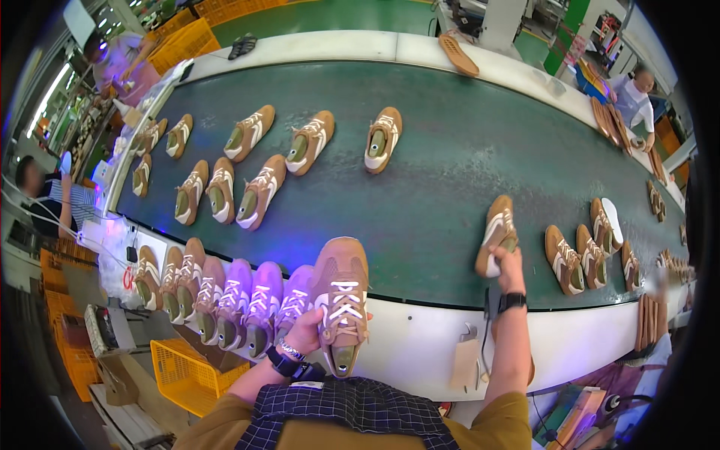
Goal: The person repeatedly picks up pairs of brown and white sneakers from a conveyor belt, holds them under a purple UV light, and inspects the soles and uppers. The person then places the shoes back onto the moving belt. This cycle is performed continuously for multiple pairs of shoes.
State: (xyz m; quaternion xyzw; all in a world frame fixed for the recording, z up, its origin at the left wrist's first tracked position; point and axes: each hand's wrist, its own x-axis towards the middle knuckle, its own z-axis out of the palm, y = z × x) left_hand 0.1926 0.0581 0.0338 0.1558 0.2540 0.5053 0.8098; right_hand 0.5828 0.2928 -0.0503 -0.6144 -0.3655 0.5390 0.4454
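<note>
A brown shoe point(343, 289) with white laces was held by the left hand point(305, 331) in front of the body, close to the near edge of the belt. Its toe was pointed away from the person and its laced top was turned up. The hand was clamped on it from the left and beneath, with fingertips seen at its right side. A bracelet point(292, 349) and a black band point(282, 364) were worn on that wrist.

A 2nd brown shoe point(499, 219) was gripped at the heel end by the right hand point(508, 270), with its toe directed toward the far side. It was held over the green belt point(435, 255); whether its sole was touched by the surface cannot be told. A black watch point(512, 301) was worn on the right wrist.

To the left, 7 shoes point(191, 271) were lined up side by side along the near ledge, some of them tinted purple by light. On the belt, 9 shoes point(310, 142) were spread over the left and middle, and another group point(564, 259) was placed at the right. A brown sole point(457, 56) was laid on the far ledge, and a yellow crate point(180, 382) was placed below the row
</note>
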